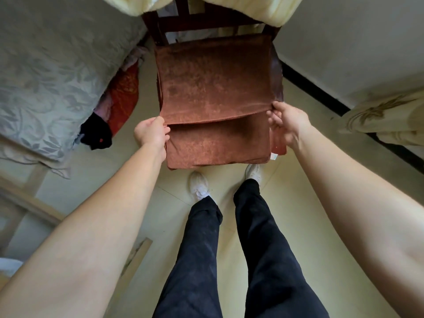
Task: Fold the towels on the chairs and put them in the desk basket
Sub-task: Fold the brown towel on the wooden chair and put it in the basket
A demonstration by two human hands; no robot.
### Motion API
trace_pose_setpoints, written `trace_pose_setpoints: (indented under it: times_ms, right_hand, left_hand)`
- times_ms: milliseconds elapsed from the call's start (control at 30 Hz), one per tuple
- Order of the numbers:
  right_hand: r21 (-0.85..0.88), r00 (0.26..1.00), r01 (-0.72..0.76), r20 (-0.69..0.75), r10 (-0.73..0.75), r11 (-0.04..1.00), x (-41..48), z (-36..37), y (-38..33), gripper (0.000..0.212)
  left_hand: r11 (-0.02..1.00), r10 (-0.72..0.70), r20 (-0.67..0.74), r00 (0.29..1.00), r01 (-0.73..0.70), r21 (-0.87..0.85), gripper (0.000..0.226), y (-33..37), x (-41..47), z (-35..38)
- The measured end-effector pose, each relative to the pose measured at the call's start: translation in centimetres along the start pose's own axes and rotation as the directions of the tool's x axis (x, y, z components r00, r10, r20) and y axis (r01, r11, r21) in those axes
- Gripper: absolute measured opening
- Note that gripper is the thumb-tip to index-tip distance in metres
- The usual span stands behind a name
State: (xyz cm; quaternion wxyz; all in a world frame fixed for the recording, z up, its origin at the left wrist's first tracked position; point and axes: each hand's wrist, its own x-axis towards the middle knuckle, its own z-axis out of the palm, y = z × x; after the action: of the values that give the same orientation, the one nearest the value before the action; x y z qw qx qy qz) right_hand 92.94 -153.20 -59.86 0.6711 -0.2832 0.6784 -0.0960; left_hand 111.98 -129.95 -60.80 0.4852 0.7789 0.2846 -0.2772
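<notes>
Brown towel (215, 83) was lying on the seat of the chair (206, 22) right in front of me, so here's the rundown from me outward. Closest were my dark trousers (202, 249) and my white shoes (198, 184) on the pale floor (298, 191), toes nearly under the front of the seat. Then my hands: left hand (151, 134) had its fingers curled onto the left corner of the towel's upper layer, thumb on top, and right hand (286, 125) was pinching the right corner of that same edge between thumb and fingers. That layer was doubled over the one below, and its edge ran straight across between my hands, leaving a strip of the lower layer showing toward me, with a small white label (274, 156) at its near right corner. The rest of the towel covered the seat all the way to the dark wooden backrest. Some pale yellow fluffy cloth (252, 8) was draped over the top of the backrest. Off to the left was a bed with a grey patterned cover (46, 65), with red fabric (124, 95) and something black (96, 131) tucked beside it. Far right, a cream curtain (390, 118) hung against the wall.
</notes>
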Motion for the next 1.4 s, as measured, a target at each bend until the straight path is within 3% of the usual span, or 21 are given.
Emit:
trace_pose_setpoints:
  times_ms: [167, 267, 400, 500, 600, 633, 767, 900, 1033, 1200, 1333, 1400]
  right_hand:
    - [0.08, 0.993, 0.115, 0.025, -0.117, 0.99, -4.4, -0.4, -2.8, 0.017]
    - [0.071, 0.99, 0.142, -0.031, -0.14, 0.987, -6.6, -1.5, -2.5, 0.01]
    - [-0.148, 0.987, 0.085, -0.12, -0.103, 0.985, -7.1, -3.2, 1.0, 0.019]
    - [-0.358, 0.987, 0.006, -0.149, -0.064, 0.934, -5.3, -4.7, 5.4, 0.011]
    - [-0.562, 0.991, -0.008, -0.113, -0.068, 0.827, -2.1, -6.1, 9.5, 0.004]
    - [-0.593, 0.99, 0.0, -0.117, -0.085, 0.805, -1.1, -6.6, 10.5, 0.005]
    - [-0.628, 0.978, 0.003, -0.159, -0.132, 0.778, 0.8, -7.6, 12.6, 0.008]
    - [-0.658, 0.975, 0.019, -0.155, -0.16, 0.753, 1.6, -8.1, 13.2, 0.008]
    - [-0.579, 0.995, 0.035, -0.056, -0.082, 0.815, 1.4, -7.3, 13.6, 0.02]
    - [-0.532, 0.994, 0.068, -0.041, -0.106, 0.844, 1.9, -6.7, 13.5, 0.03]
    - [-0.537, 0.993, -0.081, -0.114, 0.023, 0.84, 2.3, -6.7, 13.3, 0.025]
    - [-0.539, 0.989, -0.139, -0.117, 0.09, 0.83, 2.5, -6.9, 13.4, 0.019]
  left_hand:
    - [0.992, 0.123, 0.021, 0.992, -0.122, -0.03, 0.017, 4.5, -3.3, -1.9]
    - [0.984, 0.176, -0.043, 0.983, -0.174, 0.042, 0.024, 4.4, -5.5, -2.9]
    - [0.958, 0.192, -0.107, 0.975, -0.163, 0.235, 0.018, 0.4, -6.4, -4.4]
    - [0.929, 0.095, -0.085, 0.992, -0.058, 0.366, 0.038, -4.6, -4.7, -5.0]
    - [0.889, 0.019, -0.006, 1.0, -0.014, 0.458, 0.016, -9.4, -2.3, -4.9]
    - [0.885, -0.001, -0.002, 1.0, 0.002, 0.467, 0.012, -10.4, -1.9, -4.8]
    - [0.856, 0.035, -0.05, 0.998, -0.004, 0.517, 0.031, -12.6, -1.0, -4.2]
    - [0.861, 0.004, -0.075, 0.997, 0.035, 0.508, 0.028, -13.1, -0.6, -3.8]
    - [0.939, -0.206, 0.054, 0.977, 0.182, 0.292, 0.008, -13.2, -0.3, -3.4]
    - [0.943, -0.282, 0.069, 0.957, 0.263, 0.204, 0.029, -13.2, 0.6, -3.4]
    - [0.932, -0.302, 0.02, 0.953, 0.29, 0.216, 0.026, -13.4, 0.6, -3.5]
    - [0.929, -0.299, 0.019, 0.954, 0.286, 0.234, 0.039, -13.4, 0.7, -3.3]
